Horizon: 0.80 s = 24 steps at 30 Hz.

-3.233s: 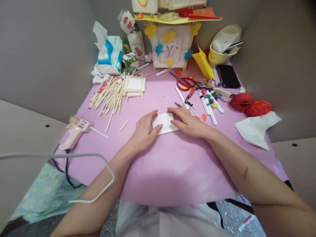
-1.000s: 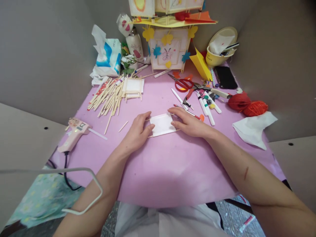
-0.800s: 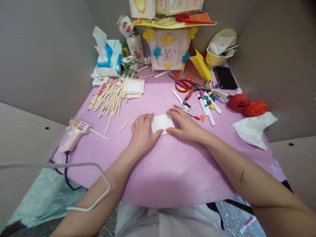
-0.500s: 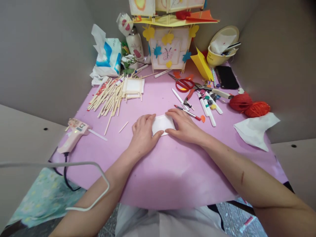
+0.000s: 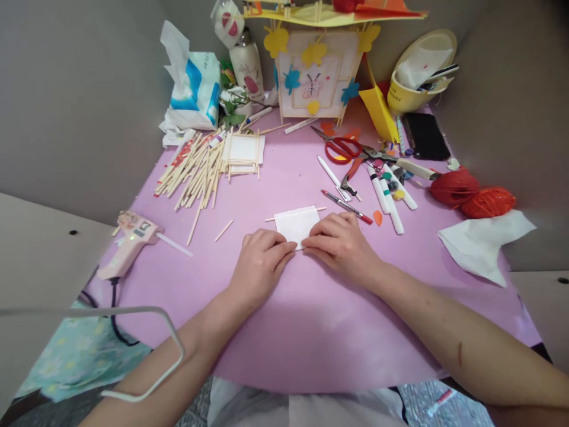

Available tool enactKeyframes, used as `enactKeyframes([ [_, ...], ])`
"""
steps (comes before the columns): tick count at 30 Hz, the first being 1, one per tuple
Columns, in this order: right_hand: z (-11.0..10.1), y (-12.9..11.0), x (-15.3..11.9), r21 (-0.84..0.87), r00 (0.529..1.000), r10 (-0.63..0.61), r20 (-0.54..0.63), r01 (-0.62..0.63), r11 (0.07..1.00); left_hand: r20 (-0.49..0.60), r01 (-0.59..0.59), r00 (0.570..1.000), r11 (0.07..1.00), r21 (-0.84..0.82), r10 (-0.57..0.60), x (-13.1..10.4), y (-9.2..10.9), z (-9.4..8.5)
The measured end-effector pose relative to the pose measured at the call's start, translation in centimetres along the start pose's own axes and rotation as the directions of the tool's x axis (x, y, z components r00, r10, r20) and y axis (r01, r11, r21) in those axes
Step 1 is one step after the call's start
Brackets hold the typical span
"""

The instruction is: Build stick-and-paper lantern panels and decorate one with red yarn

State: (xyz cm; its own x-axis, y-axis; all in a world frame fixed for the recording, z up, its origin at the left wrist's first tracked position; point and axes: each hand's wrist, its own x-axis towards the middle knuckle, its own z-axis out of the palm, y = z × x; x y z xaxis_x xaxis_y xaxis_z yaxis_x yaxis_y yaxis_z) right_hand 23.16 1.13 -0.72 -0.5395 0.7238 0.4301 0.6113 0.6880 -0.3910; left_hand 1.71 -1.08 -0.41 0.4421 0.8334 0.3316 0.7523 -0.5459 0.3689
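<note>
A small white piece of paper point(image 5: 296, 225) lies at the middle of the table, with a thin wooden stick point(image 5: 270, 220) along its far edge, its ends poking out on both sides. My left hand point(image 5: 261, 260) pinches the near left part of the paper between thumb and fingers. From the other side my right hand point(image 5: 345, 244) grips the near right part, its fingertips close to the left thumb. What lies under the near edge is hidden by my fingers. Left of my hands rests a short loose stick point(image 5: 223, 230).
A pink glue gun point(image 5: 131, 246) lies at the left, below a pile of sticks point(image 5: 195, 172) and a small stick frame point(image 5: 243, 155). Red scissors point(image 5: 342, 149), markers point(image 5: 386, 198), a red pen point(image 5: 347, 207) and red yarn point(image 5: 471, 193) lie at the right. A decorated paper house point(image 5: 316, 77) stands behind.
Both hands have slid down to the paper's near edge, uncovering its far edge and the stick ends. The whole view has shifted slightly.
</note>
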Motion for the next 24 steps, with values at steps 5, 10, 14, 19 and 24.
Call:
enactKeyframes([
  [5, 0.3, -0.1, 0.2, 0.001, 1.0, 0.018, 0.025, -0.018, 1.0, 0.013, 0.01, 1.0, 0.999, -0.041, -0.009, 0.1, -0.3, 0.2],
  [10, 0.4, 0.0, 0.0, -0.016, 0.999, -0.004, 0.051, 0.005, 1.0, 0.004, 0.024, 1.0, 0.999, -0.047, -0.024, 0.1, -0.3, 0.3],
  [14, 0.6, 0.1, -0.1, 0.0, 0.997, -0.03, 0.065, 0.03, 1.0, 0.001, 0.015, 1.0, 0.999, -0.048, -0.015, 0.2, -0.2, 0.5],
  [19, 0.9, 0.0, 0.0, 0.009, 0.998, -0.039, 0.045, 0.039, 0.999, -0.02, -0.011, 1.0, 0.999, -0.05, 0.01, 0.2, -0.3, 0.8],
  [24, -0.9, 1.3, -0.3, 0.043, 0.999, -0.039, -0.033, 0.041, 0.998, -0.052, -0.03, 0.998, 0.992, -0.122, 0.023, 0.1, -0.7, 0.1],
])
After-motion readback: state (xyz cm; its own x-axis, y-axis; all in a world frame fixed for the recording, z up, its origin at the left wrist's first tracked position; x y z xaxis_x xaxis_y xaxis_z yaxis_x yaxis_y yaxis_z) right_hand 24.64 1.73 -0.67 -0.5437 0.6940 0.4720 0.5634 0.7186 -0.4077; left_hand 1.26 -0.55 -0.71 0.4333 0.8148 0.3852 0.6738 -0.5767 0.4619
